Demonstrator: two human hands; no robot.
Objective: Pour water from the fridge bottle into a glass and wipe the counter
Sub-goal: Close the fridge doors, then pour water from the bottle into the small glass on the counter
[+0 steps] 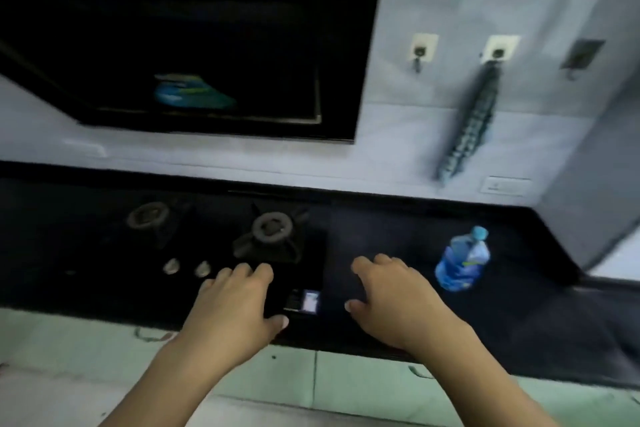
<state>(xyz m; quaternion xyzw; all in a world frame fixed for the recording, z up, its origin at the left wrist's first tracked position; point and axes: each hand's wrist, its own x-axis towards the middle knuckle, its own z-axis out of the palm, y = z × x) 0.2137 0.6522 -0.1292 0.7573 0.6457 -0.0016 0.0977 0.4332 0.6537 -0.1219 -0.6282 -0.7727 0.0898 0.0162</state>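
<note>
- Head view, blurred throughout; dark counter (398,229) runs along a grey tiled wall (433,107).
- Left hand (232,308) palm down over the front edge of the stove (173,253), fingers loosely curled, thumb out, gripping nothing.
- Right hand (394,298) palm down over bare counter just right of the stove, fingers bent and slightly spread, empty.
- Blue water bottle (462,258) stands on the counter to the right of the right hand, apart from it, cap on.
- Two burners (272,227) and two small knobs (171,266) show on the stove.
- Dark checked cloth (472,121) hangs from a wall hook (498,54).
- Black hood (207,38) overhead.
</note>
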